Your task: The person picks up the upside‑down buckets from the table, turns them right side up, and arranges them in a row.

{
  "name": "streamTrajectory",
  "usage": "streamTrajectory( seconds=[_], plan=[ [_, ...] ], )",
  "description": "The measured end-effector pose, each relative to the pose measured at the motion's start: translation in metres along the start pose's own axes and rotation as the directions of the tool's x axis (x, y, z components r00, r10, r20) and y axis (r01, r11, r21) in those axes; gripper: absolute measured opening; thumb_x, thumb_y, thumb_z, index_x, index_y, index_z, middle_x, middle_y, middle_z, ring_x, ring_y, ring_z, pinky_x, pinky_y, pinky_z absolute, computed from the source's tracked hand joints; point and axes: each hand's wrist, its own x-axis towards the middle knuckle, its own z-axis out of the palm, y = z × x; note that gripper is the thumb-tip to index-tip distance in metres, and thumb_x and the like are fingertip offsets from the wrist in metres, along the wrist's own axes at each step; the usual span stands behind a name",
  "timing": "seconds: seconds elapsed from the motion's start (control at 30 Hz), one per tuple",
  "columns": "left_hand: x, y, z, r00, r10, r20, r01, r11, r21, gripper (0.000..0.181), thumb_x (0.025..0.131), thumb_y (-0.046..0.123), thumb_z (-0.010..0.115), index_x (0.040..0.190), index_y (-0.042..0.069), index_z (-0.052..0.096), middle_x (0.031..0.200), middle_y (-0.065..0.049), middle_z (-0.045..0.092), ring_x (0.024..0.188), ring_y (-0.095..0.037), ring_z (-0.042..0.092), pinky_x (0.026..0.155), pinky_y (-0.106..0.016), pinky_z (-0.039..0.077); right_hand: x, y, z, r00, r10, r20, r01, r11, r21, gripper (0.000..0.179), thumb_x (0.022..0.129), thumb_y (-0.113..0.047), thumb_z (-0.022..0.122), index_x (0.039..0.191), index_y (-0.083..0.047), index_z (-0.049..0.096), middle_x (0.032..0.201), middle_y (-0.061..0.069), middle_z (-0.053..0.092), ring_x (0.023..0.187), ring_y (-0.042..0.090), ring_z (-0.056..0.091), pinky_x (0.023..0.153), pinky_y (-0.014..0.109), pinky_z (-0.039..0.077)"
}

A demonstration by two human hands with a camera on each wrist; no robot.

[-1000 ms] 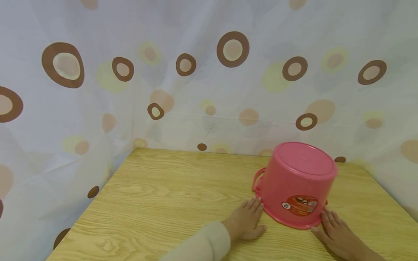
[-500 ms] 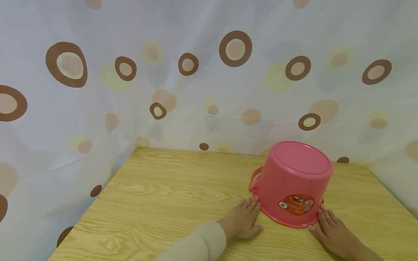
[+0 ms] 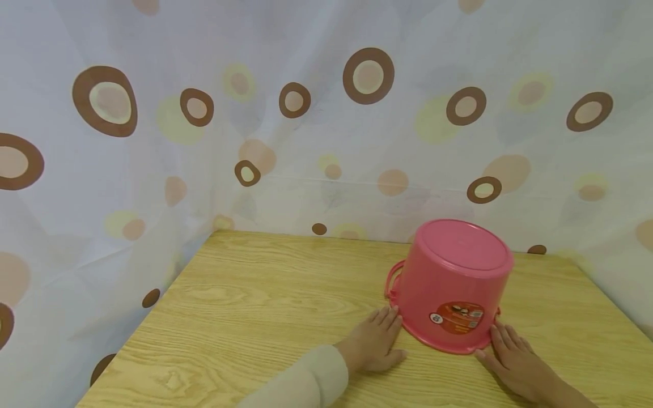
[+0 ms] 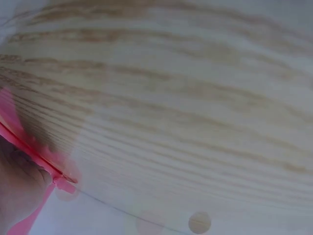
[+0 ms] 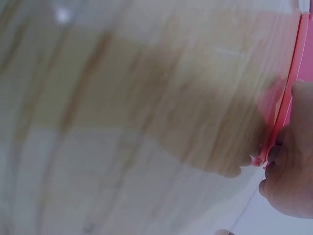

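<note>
A pink plastic bucket stands upside down on the wood-grain table, its base facing up and an orange-red label turned toward me. Its handle sticks out on the left near the rim. My left hand lies beside the rim's left side, straight fingertips touching it. On the right, my right hand touches the rim with extended fingers. Both wrist views show the hand against the pink rim, close to the tabletop. What lies under the bucket is hidden.
A white curtain with brown and beige circles hangs behind the table and along both sides. Tabletop extends to the left of the bucket and behind it, up to the curtain.
The bucket has slid a little to the left along the table, with both hands moving along at its rim. The head view has shifted slightly.
</note>
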Motion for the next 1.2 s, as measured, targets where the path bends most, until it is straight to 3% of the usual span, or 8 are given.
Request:
streamTrajectory(
  seconds=[0.3,0.53,0.8,1.2],
  plan=[
    [0.000,-0.003,0.001,1.000,0.005,-0.007,-0.005,0.999,-0.034,0.069,0.097,0.056,0.016,0.149,0.010,0.015,0.157,-0.006,0.011,0.145,-0.018,0.011,0.117,-0.027,0.015,0.001,0.000,0.000,0.999,-0.024,-0.041,0.025,0.999,0.033,0.070,0.097,-0.037,0.042,0.130,0.023,0.032,0.139,0.043,0.025,0.126,0.060,0.024,0.094,0.071,0.025],
    [0.007,-0.005,0.004,0.998,-0.039,-0.043,0.037,0.999,-0.032,0.072,0.096,0.056,0.017,0.149,0.007,0.018,0.156,-0.009,0.014,0.145,-0.020,0.013,0.117,-0.028,0.017,0.002,0.000,-0.005,0.999,-0.027,-0.042,0.028,0.999,0.018,0.068,0.097,-0.036,0.043,0.130,0.022,0.034,0.138,0.042,0.027,0.124,0.060,0.027,0.093,0.072,0.026],
    [0.009,-0.008,0.004,0.998,-0.051,-0.027,0.049,0.997,-0.061,0.071,0.096,0.056,0.018,0.149,0.008,0.016,0.157,-0.008,0.012,0.145,-0.019,0.012,0.117,-0.029,0.016,0.002,0.000,-0.007,0.998,-0.038,-0.045,0.038,0.999,0.003,0.065,0.097,-0.035,0.044,0.128,0.021,0.039,0.137,0.041,0.030,0.123,0.059,0.030,0.093,0.070,0.027],
    [0.010,-0.008,0.004,0.998,-0.060,-0.017,0.060,0.998,-0.027,0.071,0.096,0.057,0.016,0.149,0.010,0.017,0.157,-0.006,0.012,0.145,-0.018,0.011,0.117,-0.028,0.016,0.003,0.001,-0.006,0.999,-0.035,-0.029,0.035,0.999,-0.004,0.066,0.097,-0.037,0.044,0.128,0.022,0.039,0.137,0.041,0.030,0.122,0.059,0.032,0.093,0.070,0.028]
  ],
)
